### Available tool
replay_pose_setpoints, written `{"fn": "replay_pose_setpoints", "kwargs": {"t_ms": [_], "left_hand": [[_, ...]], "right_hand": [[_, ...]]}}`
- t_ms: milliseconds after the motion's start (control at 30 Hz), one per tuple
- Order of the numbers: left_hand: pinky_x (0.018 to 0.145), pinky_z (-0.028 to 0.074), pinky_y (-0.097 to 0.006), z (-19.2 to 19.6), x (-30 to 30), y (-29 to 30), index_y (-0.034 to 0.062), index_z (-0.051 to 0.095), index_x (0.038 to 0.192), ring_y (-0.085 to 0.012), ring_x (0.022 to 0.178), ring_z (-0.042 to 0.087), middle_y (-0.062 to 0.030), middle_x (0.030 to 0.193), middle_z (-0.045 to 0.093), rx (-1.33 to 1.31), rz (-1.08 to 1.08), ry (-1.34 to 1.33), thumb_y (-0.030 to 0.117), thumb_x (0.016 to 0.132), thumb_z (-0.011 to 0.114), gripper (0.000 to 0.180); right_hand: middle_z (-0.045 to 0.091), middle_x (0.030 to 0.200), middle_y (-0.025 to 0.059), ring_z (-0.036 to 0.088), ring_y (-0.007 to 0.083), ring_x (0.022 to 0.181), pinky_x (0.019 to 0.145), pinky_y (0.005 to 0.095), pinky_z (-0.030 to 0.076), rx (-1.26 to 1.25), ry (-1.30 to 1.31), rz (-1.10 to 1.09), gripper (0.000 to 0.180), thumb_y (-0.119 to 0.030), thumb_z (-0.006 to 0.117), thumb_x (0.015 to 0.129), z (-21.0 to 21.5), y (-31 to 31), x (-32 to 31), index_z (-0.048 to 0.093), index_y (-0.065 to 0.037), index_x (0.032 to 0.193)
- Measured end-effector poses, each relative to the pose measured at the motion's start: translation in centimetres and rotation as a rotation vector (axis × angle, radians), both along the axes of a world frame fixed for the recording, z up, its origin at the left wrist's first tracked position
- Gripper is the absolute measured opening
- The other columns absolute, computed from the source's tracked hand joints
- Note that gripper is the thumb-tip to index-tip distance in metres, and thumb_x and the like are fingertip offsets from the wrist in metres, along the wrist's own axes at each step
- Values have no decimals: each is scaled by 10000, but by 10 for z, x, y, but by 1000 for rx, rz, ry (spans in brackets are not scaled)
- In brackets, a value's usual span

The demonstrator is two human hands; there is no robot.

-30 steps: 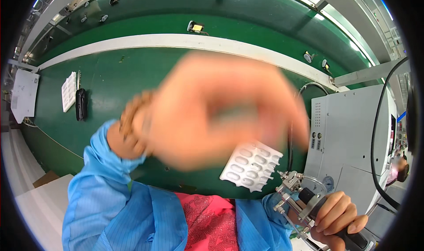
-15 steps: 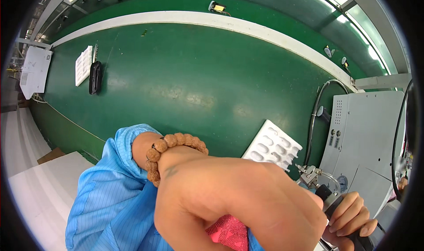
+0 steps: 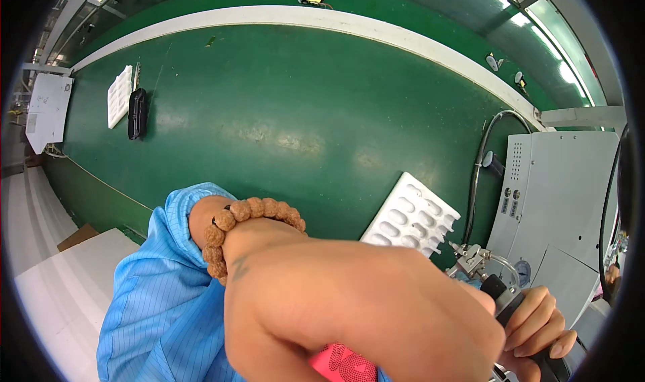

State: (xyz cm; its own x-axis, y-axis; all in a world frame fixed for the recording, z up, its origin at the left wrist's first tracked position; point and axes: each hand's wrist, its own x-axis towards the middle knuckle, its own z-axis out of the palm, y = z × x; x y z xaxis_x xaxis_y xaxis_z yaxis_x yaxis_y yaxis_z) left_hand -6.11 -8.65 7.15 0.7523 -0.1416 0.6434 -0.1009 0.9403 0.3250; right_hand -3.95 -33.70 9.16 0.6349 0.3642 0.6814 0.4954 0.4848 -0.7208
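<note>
My left hand fills the lower middle, very close to the camera, back upward. Its fingers curl down out of sight, so what they hold is hidden. A brown bead bracelet circles the wrist above a blue sleeve. A pink thing shows just under the hand. At the lower right, my right hand grips the black handle of a tool with a metal head. A white blister tray lies on the green table just beyond both hands.
A grey machine box stands at the right with a black cable running to it. Far left on the table lie a black object, a white tray and a white sheet. A white surface sits lower left.
My left hand has dropped from in front of the camera to low near my body, uncovering the table and the blister tray. The right hand keeps its grip on the tool.
</note>
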Motion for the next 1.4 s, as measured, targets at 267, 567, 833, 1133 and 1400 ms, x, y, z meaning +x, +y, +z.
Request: {"fn": "replay_pose_setpoints", "kwargs": {"t_ms": [267,567,833,1133,1400], "left_hand": [[655,501,-276,-1,1,3,-48,681,962,-201,776,614,-131,926,665,45,7,17,-30,865,603,126],[672,507,-280,-2,-4,6,-43,672,978,-194,787,622,-133,937,671,87,48,46,-23,877,606,123],[687,512,-283,-1,-4,10,-39,665,993,-189,797,629,-135,946,677,101,47,64,-17,888,608,121],[704,518,-287,-1,-3,18,-35,656,1009,-182,808,637,-138,957,684,153,104,92,-10,901,611,120],[719,524,-291,5,-6,29,-31,649,1023,-177,818,644,-140,967,690,264,136,167,-4,912,613,120]], "right_hand": [[512,743,10,501,127,584,508,250,431,-12,-5,20,604,-566,601,920,0,-2,2,489,-75,1253],[493,732,6,492,130,586,527,260,443,-27,12,22,592,-556,593,932,-1,0,1,492,-67,1250],[493,736,4,485,129,592,532,253,431,-54,7,19,590,-554,592,936,3,-1,1,492,-69,1257],[493,740,5,483,129,596,535,262,432,-43,13,29,599,-561,596,930,-1,-2,2,498,-71,1260],[490,745,2,485,132,602,549,261,442,-81,24,58,603,-566,585,934,4,-3,3,492,-74,1270]]}}
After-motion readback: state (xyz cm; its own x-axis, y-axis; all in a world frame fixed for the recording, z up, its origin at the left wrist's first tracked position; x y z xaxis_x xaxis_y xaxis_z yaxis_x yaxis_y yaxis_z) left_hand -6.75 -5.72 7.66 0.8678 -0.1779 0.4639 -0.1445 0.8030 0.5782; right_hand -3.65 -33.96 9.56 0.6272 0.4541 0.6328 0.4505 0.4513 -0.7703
